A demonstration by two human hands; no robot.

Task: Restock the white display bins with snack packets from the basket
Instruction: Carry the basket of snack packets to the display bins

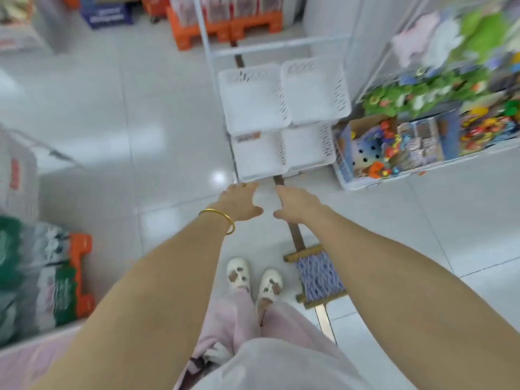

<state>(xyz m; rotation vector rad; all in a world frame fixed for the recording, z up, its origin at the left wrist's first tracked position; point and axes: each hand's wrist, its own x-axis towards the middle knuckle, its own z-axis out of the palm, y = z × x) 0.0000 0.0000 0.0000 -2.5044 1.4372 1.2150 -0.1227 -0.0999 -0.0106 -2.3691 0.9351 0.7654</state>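
Hovering — bins (253, 105) just beyond both grips (242, 204) (298, 205)

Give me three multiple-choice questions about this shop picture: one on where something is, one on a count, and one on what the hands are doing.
1. Where is the woven stool?
A: inside a bin. B: on the floor, right of the slippers. C: on the toy shelf.

2. How many white bins show on the rack?
A: two. B: six. C: four.

3. What do the left hand and right hand hold?
A: nothing. B: a packet each. C: a basket.

Answers:
1 B, it stands on the tiles beside the person's right foot.
2 C, two upper and two lower.
3 A, both reach toward the bins with open, empty fingers.
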